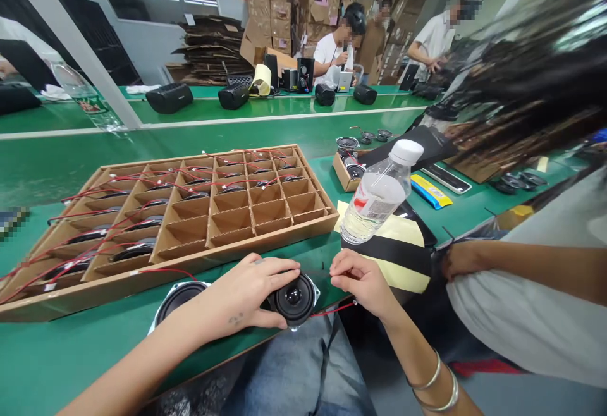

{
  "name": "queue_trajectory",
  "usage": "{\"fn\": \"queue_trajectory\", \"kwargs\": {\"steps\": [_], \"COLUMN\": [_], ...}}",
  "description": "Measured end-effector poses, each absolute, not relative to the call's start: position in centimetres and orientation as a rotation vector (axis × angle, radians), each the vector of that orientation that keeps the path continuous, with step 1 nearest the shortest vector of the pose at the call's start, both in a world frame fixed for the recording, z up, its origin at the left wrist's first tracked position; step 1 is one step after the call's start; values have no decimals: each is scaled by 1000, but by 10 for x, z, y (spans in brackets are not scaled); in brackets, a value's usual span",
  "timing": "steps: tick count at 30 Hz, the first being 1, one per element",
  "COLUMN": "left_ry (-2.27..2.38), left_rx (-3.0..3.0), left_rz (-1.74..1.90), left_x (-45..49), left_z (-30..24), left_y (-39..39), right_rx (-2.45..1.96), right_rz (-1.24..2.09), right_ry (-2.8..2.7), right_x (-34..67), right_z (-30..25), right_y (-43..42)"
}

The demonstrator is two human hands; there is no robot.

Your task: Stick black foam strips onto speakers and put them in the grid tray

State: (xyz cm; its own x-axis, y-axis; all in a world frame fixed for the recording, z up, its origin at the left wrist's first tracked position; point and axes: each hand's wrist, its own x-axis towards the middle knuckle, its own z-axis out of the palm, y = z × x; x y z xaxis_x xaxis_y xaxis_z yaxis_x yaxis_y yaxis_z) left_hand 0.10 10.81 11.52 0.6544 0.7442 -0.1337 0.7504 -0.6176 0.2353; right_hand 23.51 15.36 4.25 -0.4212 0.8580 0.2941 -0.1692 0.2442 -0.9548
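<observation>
My left hand (246,296) grips a round black speaker driver (294,301) at the table's near edge, thumb below and fingers over its top. A red wire (334,309) runs from that driver towards the right. Just right of it, my right hand (365,283) is closed in a pinch; whatever lies between its fingertips is too small to make out. Partly hidden behind my left forearm, a second speaker driver (183,296) lies on the green table. Beyond my hands stands a divided cardboard box (246,242), with wired speaker drivers in many of its cells.
A clear water bottle (379,191) stands beyond my right hand, by yellow sheets (398,258) with a black strip. Behind it are a small carton (348,179) of drivers and a yellow-blue packet (430,191). A co-worker's arm (521,264) is close on the right.
</observation>
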Motion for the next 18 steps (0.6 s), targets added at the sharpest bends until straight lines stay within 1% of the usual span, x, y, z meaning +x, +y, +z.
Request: {"fn": "queue_trajectory", "kwargs": {"steps": [11, 18], "left_ry": [1421, 1506], "left_rx": [2538, 2555], "left_rz": [106, 91], "left_x": [10, 11], "left_z": [102, 99], "left_y": [94, 89], "right_rx": [-685, -699], "right_rz": [1385, 1371], "right_ry": [-1632, -1678], "right_x": [237, 237], "right_z": [42, 42], "right_y": [155, 154]}}
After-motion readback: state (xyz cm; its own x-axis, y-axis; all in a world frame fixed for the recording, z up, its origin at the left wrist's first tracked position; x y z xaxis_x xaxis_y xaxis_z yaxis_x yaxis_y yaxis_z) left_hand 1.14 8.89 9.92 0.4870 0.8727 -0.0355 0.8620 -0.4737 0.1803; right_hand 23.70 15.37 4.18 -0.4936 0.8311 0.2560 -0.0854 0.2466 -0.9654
